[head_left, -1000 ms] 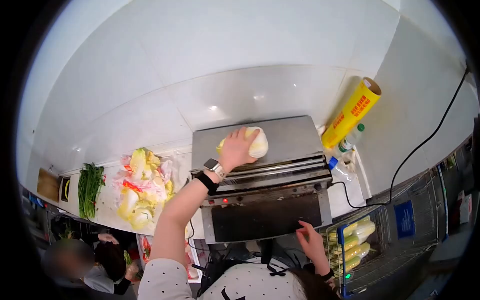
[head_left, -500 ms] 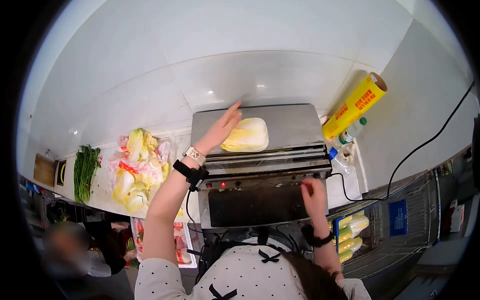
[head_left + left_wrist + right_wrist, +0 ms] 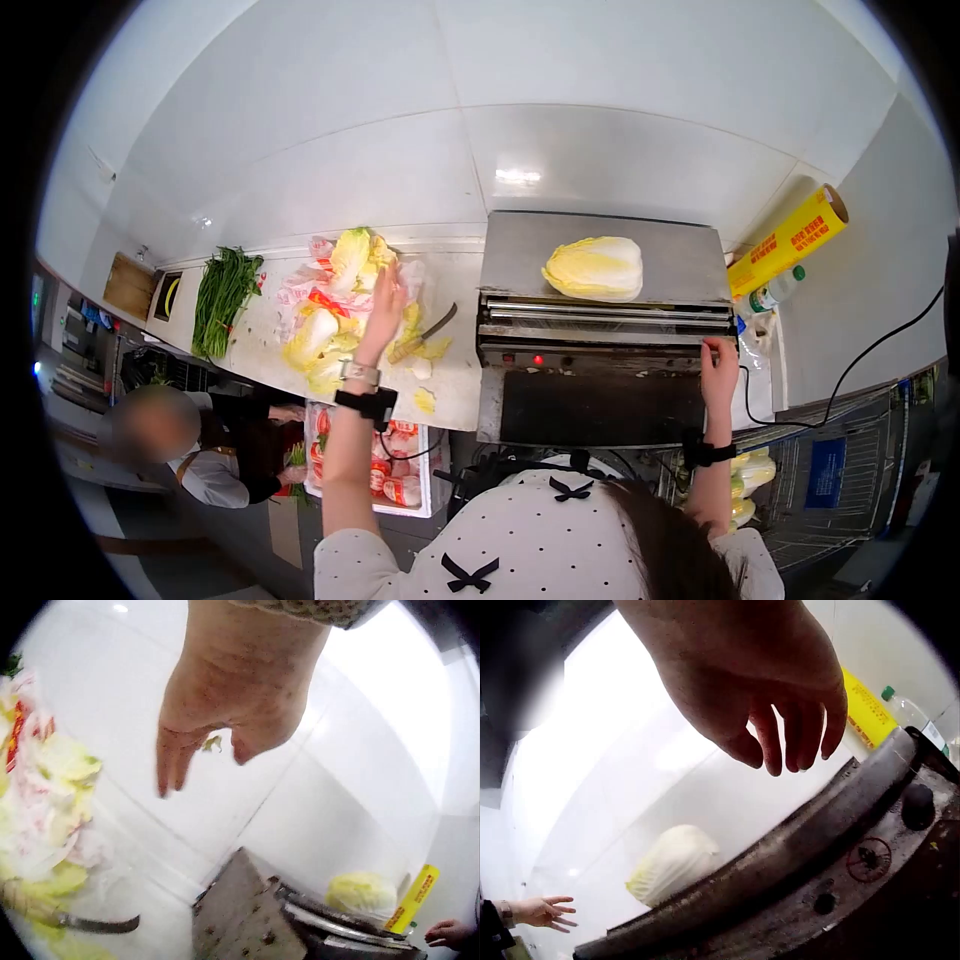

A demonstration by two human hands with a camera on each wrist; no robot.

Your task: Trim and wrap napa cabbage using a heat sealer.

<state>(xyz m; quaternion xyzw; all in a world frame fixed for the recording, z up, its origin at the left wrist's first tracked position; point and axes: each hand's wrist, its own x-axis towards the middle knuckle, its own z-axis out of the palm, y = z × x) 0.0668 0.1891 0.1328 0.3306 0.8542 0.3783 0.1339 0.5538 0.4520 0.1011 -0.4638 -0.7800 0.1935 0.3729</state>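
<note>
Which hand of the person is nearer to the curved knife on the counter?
Left. The left hand hovers above the counter, just left of the curved knife; the right hand is farther away, by the right end of the metal machine.

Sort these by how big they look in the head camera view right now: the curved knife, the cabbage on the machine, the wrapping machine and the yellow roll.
1. Wrapping machine
2. Cabbage and yellow roll, too close to rank: roll longer, cabbage thicker
3. Curved knife
</note>
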